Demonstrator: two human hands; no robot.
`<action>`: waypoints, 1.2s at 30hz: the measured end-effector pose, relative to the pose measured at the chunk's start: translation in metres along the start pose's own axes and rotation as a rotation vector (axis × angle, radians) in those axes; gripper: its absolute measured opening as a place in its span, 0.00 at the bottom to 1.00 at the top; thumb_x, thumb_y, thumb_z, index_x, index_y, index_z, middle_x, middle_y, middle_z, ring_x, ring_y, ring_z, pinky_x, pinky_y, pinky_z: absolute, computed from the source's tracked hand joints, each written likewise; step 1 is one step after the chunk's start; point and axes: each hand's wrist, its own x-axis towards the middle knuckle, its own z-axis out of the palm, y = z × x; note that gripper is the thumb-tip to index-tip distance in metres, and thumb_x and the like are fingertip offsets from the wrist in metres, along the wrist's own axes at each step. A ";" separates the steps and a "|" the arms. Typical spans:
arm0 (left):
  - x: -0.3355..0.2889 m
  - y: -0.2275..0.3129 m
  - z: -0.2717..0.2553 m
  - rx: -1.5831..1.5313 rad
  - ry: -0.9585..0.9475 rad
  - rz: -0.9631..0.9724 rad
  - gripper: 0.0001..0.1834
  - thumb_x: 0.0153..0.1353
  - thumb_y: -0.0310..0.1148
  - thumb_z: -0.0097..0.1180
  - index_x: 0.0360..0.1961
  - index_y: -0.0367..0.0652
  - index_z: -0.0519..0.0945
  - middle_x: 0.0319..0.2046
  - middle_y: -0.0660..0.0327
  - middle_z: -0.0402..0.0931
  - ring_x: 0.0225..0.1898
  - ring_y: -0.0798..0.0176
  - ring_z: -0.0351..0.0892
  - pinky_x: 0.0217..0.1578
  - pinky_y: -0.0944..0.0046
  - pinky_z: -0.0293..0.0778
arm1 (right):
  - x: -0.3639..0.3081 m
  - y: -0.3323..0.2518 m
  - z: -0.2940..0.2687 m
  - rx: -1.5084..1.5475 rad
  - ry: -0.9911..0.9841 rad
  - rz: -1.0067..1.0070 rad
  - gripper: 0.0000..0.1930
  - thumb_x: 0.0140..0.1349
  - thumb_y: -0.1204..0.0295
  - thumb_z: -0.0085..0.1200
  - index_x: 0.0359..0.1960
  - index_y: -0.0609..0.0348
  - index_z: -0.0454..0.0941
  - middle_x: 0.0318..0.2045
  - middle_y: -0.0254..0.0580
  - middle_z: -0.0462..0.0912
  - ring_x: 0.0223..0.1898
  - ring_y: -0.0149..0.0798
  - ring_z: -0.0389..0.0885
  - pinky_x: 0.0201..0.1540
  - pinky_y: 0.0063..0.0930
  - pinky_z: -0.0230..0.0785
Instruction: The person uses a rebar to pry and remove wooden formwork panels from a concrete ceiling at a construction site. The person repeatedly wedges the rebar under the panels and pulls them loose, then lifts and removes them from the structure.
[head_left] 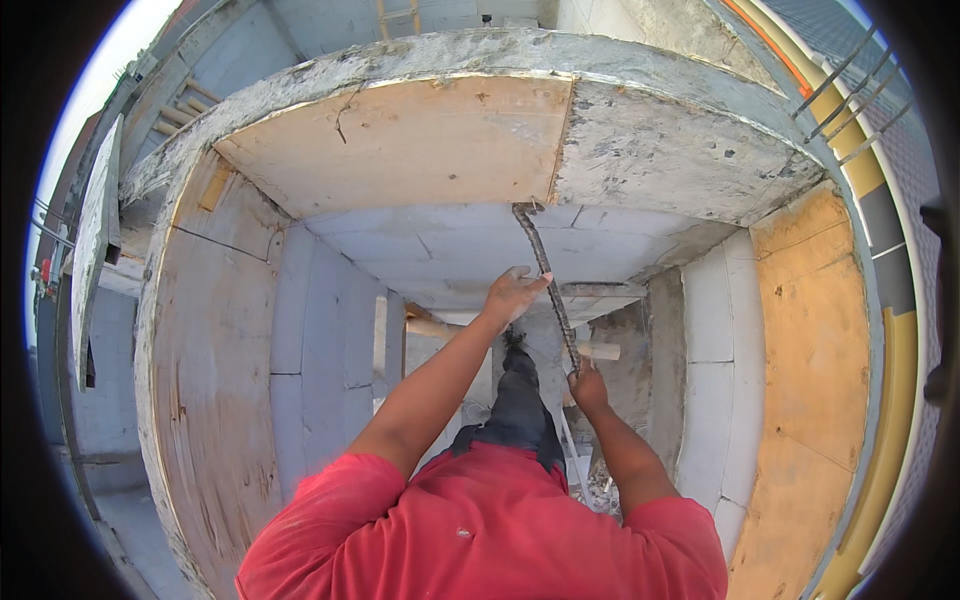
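Observation:
A long dark ribbed steel pry bar [545, 262] slants up in front of me. Its bent tip meets the lower edge of a plywood formwork panel [420, 140], near the seam with bare concrete. My right hand [588, 387] is closed around the bar's lower end. Higher up, my left hand [515, 296] is beside the bar with its fingers apart, and one fingertip reaches the shaft. Whether that finger presses on it, I cannot tell.
Plywood panels line the left side [215, 340] and right side [810, 370] of the opening. Pale block walls [325, 310] drop below. A concrete beam [690, 150] runs across the front. Rebar ends [850, 95] stick out at upper right. Rubble [603, 492] lies below by my right arm.

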 end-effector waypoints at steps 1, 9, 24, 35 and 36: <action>0.005 0.002 0.003 0.012 0.023 0.023 0.47 0.54 0.59 0.62 0.60 0.26 0.67 0.48 0.46 0.79 0.47 0.53 0.81 0.50 0.61 0.72 | 0.003 0.003 0.003 0.002 -0.013 0.021 0.18 0.60 0.66 0.49 0.50 0.59 0.68 0.34 0.64 0.80 0.36 0.66 0.79 0.40 0.58 0.70; 0.037 0.022 0.022 0.307 0.157 0.162 0.26 0.63 0.49 0.56 0.39 0.31 0.74 0.28 0.47 0.80 0.29 0.51 0.81 0.32 0.56 0.75 | 0.042 0.032 0.038 -0.040 0.035 0.056 0.16 0.58 0.65 0.52 0.46 0.58 0.73 0.32 0.58 0.82 0.36 0.61 0.81 0.40 0.53 0.73; 0.033 0.025 0.015 0.286 0.020 0.061 0.23 0.69 0.46 0.49 0.46 0.33 0.69 0.28 0.54 0.81 0.36 0.55 0.82 0.41 0.58 0.74 | 0.037 0.011 -0.008 0.399 -0.336 -0.029 0.08 0.53 0.70 0.54 0.31 0.59 0.78 0.16 0.43 0.75 0.18 0.38 0.76 0.27 0.34 0.70; 0.021 0.035 0.009 -0.117 -0.183 -0.030 0.21 0.69 0.45 0.48 0.45 0.34 0.68 0.27 0.55 0.82 0.35 0.62 0.83 0.39 0.60 0.75 | -0.033 -0.021 0.006 0.687 -0.382 0.310 0.17 0.60 0.65 0.55 0.15 0.60 0.73 0.11 0.37 0.73 0.14 0.34 0.70 0.20 0.33 0.61; 0.021 0.034 0.007 -0.074 -0.154 -0.084 0.21 0.69 0.45 0.49 0.45 0.34 0.68 0.27 0.54 0.82 0.36 0.61 0.83 0.39 0.59 0.75 | -0.032 -0.027 0.018 0.673 -0.326 0.219 0.17 0.59 0.64 0.54 0.17 0.62 0.74 0.12 0.41 0.74 0.15 0.37 0.71 0.22 0.36 0.62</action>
